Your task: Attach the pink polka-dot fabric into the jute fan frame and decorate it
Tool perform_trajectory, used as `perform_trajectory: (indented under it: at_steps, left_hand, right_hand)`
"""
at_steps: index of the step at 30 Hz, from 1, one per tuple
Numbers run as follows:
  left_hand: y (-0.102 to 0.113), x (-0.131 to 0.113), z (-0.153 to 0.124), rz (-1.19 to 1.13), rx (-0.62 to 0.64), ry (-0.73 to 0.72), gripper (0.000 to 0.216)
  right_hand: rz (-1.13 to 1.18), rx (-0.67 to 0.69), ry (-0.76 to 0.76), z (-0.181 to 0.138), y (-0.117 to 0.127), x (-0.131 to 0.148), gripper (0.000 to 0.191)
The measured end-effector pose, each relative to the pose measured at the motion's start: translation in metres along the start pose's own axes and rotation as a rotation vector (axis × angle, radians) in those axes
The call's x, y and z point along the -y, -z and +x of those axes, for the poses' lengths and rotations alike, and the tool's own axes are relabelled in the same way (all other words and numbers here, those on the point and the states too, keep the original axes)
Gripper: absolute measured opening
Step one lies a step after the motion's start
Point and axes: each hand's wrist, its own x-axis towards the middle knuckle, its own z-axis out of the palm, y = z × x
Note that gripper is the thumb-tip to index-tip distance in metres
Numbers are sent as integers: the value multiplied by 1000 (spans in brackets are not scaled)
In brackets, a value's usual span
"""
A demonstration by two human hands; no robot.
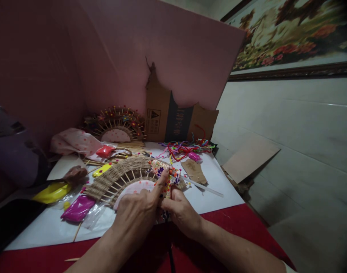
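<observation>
A flower-patterned hot glue gun (175, 175) is between my two hands, its orange tip pointing left and a long translucent glue stick (204, 186) jutting from its back. My right hand (185, 210) is closed around the handle. My left hand (142, 208) is closed against the gun, with the index finger stretched along its side; its other fingertips are hidden. A black cord (170, 246) hangs below. Just beyond my hands lies a twine-woven fan shape (121, 180) with thin wooden sticks and a pink dotted half-round centre (133, 188).
A finished-looking fan with coloured flowers (116, 125) leans at the back beside torn cardboard (182, 121). Tangled pipe cleaners (187, 148) lie at the right. Magenta clay packet (78, 208), yellow clay packet (52, 192) and dotted cloth (75, 142) sit left. A cardboard scrap (194, 170) lies nearby.
</observation>
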Motion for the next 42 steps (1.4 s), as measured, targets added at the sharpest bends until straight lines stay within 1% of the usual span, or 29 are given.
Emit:
perform_trajectory:
  at_steps: [5,8,11,13,16,19,21,24,25,27,29,32,37,42]
  left_hand:
    - [0,0,-1,-9,-12,6,80]
    - [2,1,2,-59,-6,24,79]
    - [6,8,6,-201,-5,26,77]
    - [7,14,8,-332,-35,24,76]
    - [6,23,8,-554,-139,52,71]
    - [6,28,7,-742,-309,95,63]
    - [5,29,7,-795,-429,128,47]
    - [3,31,7,-782,-551,165,9]
    - [2,32,7,-769,-583,162,5]
    - [2,35,7,-740,-626,142,12]
    - [3,37,7,-718,-640,124,15]
    - [7,37,8,-729,-622,126,20]
    - [10,33,6,-788,-585,122,25]
    - [7,30,-1,-863,-609,143,34]
  right_hand:
    - [-4,12,5,1,1,1,11]
    - [17,14,4,2,2,1,12]
    - [39,15,-17,3,2,1,11]
    - [49,41,-34,3,2,2,12]
    - [53,89,-40,2,0,4,13]
    - [84,107,-43,2,1,4,16]
    - [104,113,-39,2,2,4,20]
    - [91,113,-19,2,2,2,24]
    - [85,110,-17,2,2,1,24]
    - [72,112,-22,2,2,1,24]
    - [58,128,-25,1,1,1,23]
    - [41,139,-17,0,1,2,21]
    - [-6,116,-1,0,2,0,22]
    - [-239,79,95,1,5,0,24]
